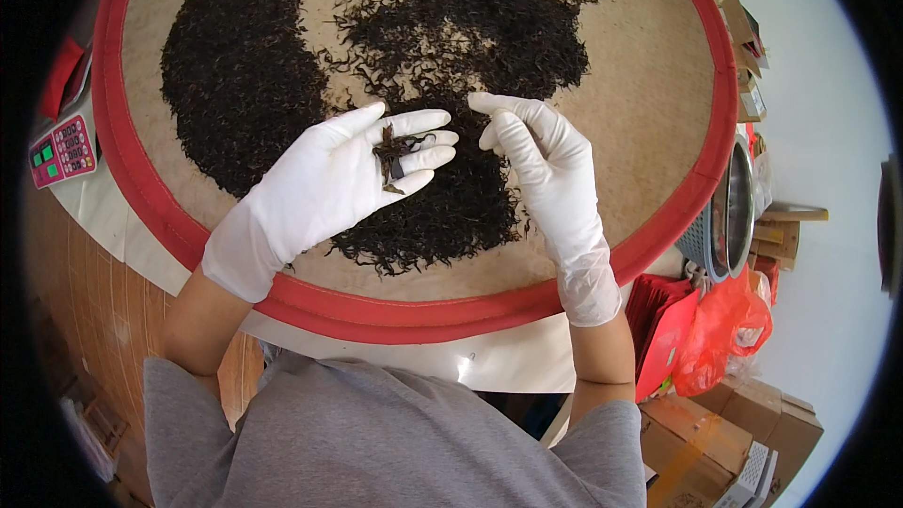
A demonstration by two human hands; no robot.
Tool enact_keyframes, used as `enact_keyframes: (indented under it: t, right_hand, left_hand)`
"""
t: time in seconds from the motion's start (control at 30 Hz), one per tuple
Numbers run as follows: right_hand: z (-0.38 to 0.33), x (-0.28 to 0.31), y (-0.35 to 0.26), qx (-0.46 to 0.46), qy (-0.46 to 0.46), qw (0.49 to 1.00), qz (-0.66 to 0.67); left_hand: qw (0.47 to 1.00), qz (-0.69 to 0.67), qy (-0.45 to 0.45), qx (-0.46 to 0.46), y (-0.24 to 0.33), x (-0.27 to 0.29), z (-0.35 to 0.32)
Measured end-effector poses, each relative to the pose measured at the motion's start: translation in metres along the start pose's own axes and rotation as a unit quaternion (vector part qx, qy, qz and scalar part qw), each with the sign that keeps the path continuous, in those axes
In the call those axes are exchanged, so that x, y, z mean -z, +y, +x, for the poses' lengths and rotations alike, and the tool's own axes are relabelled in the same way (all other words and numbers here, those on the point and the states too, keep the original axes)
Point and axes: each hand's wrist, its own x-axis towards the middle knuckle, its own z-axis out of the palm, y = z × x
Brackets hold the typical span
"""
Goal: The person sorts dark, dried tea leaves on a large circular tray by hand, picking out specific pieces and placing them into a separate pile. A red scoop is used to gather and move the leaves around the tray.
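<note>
Tea leaves point(395, 160), a few dark twisted bits, are cradled on the open fingers of the left hand point(320, 188). The right hand point(550, 165) is held beside it, fingertips pinched together, possibly on one bit; that cannot be told. Both hands are gloved. Two dark heaps point(245, 75) are spread on one round tray point(658, 94) with a red rim. The leaves look light, dry and brittle, best taken by a gentle fingertip pinch.
</note>
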Motion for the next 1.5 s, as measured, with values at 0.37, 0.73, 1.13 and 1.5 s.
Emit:
enact_keyframes:
  t: [0.37,0.73,1.13,1.5]
  right_hand:
    - [0.007,0.017,0.045,0.075,0.111,0.957,-0.259]
    - [0.004,0.004,0.039,-0.014,-0.019,0.979,-0.205]
    - [0.004,0.017,0.044,0.034,0.026,0.985,-0.165]
    - [-0.001,0.034,0.019,-0.03,-0.021,0.998,-0.046]
  left_hand:
    - [0.995,-0.011,0.005,-0.098,0.018,0.003,-0.005]
    - [0.995,-0.014,-0.001,-0.098,0.023,0.007,-0.009]
    - [0.99,-0.032,0.039,-0.134,0.027,0.0,-0.011]
    - [0.99,-0.023,-0.002,-0.139,0.038,0.018,-0.01]
